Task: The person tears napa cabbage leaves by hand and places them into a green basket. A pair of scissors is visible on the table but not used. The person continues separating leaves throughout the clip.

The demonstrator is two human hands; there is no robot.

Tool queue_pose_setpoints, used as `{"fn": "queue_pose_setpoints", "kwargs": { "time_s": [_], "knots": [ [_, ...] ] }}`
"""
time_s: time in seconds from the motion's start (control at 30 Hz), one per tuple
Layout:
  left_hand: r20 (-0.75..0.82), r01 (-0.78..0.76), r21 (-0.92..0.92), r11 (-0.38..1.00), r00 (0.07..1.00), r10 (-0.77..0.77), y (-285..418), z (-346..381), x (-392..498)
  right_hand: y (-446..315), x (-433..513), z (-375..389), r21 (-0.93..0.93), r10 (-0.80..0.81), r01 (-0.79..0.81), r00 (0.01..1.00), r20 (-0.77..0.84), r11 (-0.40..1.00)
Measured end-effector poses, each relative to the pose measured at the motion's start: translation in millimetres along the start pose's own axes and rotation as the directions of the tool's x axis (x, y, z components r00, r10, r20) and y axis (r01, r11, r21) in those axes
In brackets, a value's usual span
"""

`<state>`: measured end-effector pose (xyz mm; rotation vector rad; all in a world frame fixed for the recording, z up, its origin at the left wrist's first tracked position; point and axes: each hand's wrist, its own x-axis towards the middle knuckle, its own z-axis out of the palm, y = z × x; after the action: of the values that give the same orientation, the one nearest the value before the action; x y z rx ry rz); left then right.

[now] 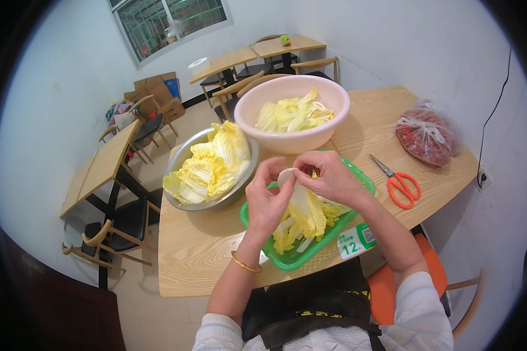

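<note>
Both of my hands grip one napa cabbage leaf [306, 209] by the top of its white stem, its yellow frilled end hanging downward. My left hand [270, 197] pinches the stem from the left, and my right hand [327, 175] pinches its right side with thumb and fingers. Beneath them a green plastic basket [292, 264] holds more torn cabbage pieces. To the left, a metal basin [178, 169] is heaped with larger cabbage leaves [211, 162]. Behind the basket, a pink plastic basin [290, 141] contains pale cabbage pieces [292, 114].
Orange-handled scissors [402, 188] lie on the wooden table [193, 245], right of the basket. Beyond them sits a knotted plastic bag of red contents [426, 136]. A printed code card [355, 240] is at the near edge. An orange chair seat [426, 263] stands close on my right.
</note>
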<state>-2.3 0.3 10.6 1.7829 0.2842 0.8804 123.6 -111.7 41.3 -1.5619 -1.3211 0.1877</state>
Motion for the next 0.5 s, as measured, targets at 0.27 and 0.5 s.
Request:
{"fn": "queue_pose_setpoints", "kwargs": {
  "time_s": [0.27, 0.5],
  "knots": [
    [-0.01, -0.047, 0.032, 0.998, 0.999, 0.047, 6.2, -8.2, -2.4, 4.6, -2.1, 4.4, 0.055, -0.043, 0.041, 0.998, 0.04, 0.998],
    [0.077, -0.044, 0.114, 0.992, 0.996, 0.035, 10.2, -11.0, -5.3, 12.4, -10.4, 7.9, 0.089, -0.105, 0.102, 0.994, 0.029, 0.991]
  ]
}}
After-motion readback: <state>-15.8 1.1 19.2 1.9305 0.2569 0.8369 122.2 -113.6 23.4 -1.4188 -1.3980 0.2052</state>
